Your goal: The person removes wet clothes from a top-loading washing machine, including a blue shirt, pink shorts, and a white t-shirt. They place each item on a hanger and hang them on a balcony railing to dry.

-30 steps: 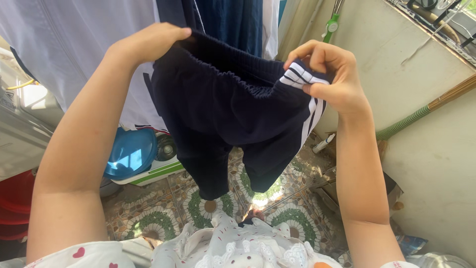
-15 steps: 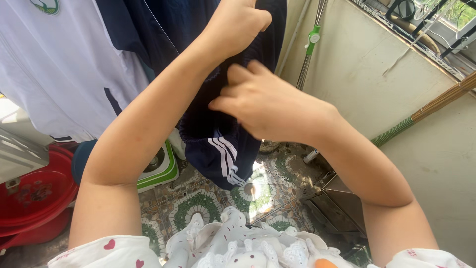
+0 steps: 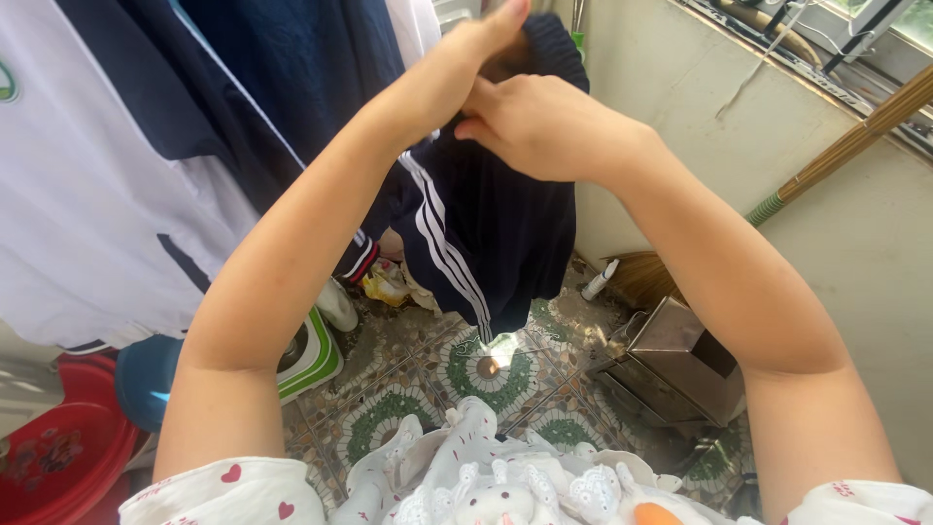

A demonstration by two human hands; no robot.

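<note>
Dark navy shorts with white side stripes [image 3: 491, 233] hang from both my raised hands in the upper middle of the view. My left hand [image 3: 465, 53] grips the waistband at the very top. My right hand [image 3: 539, 122] presses on the same waistband just below and to the right, fingers folded over the fabric. The shorts' legs dangle over the patterned floor. Other hung clothes sit close on the left.
A white and navy shirt [image 3: 97, 194] and a dark garment [image 3: 292, 68] hang at left. Below are a red basin [image 3: 49, 457], a blue lid [image 3: 146, 379], a green-and-white appliance [image 3: 311, 355], a metal dustpan [image 3: 680, 355], a broom [image 3: 826, 156] against the wall.
Both hands have lifted the shorts higher and closer together. The shorts, spread wide by the waistband a second ago, are now bunched and hang folded with the stripes facing me.
</note>
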